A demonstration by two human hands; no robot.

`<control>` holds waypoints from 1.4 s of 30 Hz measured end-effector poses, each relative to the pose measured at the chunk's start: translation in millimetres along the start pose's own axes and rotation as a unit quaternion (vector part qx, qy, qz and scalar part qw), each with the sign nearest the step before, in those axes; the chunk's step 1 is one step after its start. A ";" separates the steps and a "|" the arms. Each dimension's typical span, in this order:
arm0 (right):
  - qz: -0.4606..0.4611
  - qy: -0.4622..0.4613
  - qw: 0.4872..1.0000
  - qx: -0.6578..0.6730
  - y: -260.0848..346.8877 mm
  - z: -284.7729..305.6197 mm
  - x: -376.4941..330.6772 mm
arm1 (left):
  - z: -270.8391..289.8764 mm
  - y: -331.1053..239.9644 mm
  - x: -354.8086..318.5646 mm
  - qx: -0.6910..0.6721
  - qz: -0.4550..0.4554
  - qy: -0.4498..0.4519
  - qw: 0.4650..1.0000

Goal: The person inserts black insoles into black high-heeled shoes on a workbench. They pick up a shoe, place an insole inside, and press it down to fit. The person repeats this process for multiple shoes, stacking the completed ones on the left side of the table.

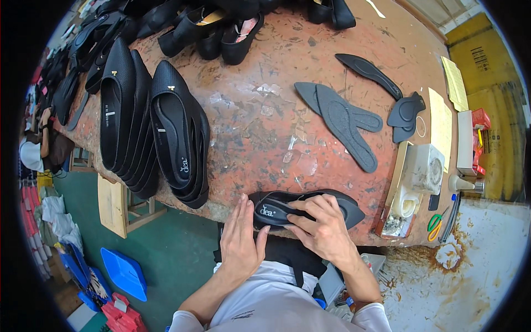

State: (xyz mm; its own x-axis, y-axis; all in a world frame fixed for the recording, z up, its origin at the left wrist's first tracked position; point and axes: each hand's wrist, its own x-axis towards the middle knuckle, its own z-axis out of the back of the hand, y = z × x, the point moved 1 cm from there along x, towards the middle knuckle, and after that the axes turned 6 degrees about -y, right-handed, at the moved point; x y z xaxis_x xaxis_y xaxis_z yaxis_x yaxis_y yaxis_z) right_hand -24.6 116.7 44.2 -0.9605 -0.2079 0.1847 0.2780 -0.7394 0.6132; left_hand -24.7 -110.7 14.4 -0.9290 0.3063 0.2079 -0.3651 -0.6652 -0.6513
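**Left hand (241,238) and right hand (323,228) are sharing one black shoe (349,209)**

From my distant station I am looking down on a worn, reddish table (249,138). Along its far edge, toward the far left corner, a heap of dark shoes (185,33) is spreading. Two stacks of black shoes (196,133) are lying side by side near the near left corner, their pointed toes facing the far edge.

The shoe between the hands is lying along the near edge, its toe pointing right and its heel left. Grey insoles (340,116) are overlapping between the table's middle and its right edge; black insoles (406,113) are resting closer to that edge. Toward the near right corner, a wooden tray (399,174) is sitting beside a grimy white container (425,166).

On the left hand, I am seeing straight fingers lying close together, the thumb standing wide of them, all framing the heel end. The right hand's fingers are curling narrowly over the shoe's opening, tips reaching inside; I cannot tell whether they are pinching or only pressing. Scissors (435,224) with green and orange handles are lying by the near right corner.
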 end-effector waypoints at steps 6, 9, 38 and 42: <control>-0.003 0.015 1.000 0.012 -2.6 -12.5 8.1 | 7.2 -4.7 6.0 0.048 -0.024 0.058 0.997; 0.004 0.028 1.000 -0.006 -4.2 -14.7 8.8 | 11.5 -14.3 16.7 0.085 0.003 0.098 0.992; -0.250 0.019 0.954 -0.164 -23.9 12.1 2.2 | 8.5 -21.2 43.8 0.094 -0.081 0.200 0.972; -0.196 -0.004 0.970 -0.145 -40.9 30.4 23.7 | -17.8 -35.2 19.5 0.014 -0.270 0.202 0.941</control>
State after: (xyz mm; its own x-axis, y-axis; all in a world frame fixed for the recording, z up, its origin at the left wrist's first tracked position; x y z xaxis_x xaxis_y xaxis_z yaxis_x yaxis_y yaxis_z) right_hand -58.5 161.4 46.8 -0.9914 0.1300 -0.0116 -0.1239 -0.9095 0.3969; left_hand -28.9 -69.3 28.4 -0.5105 0.8350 0.2052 -0.7842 -0.3542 -0.5094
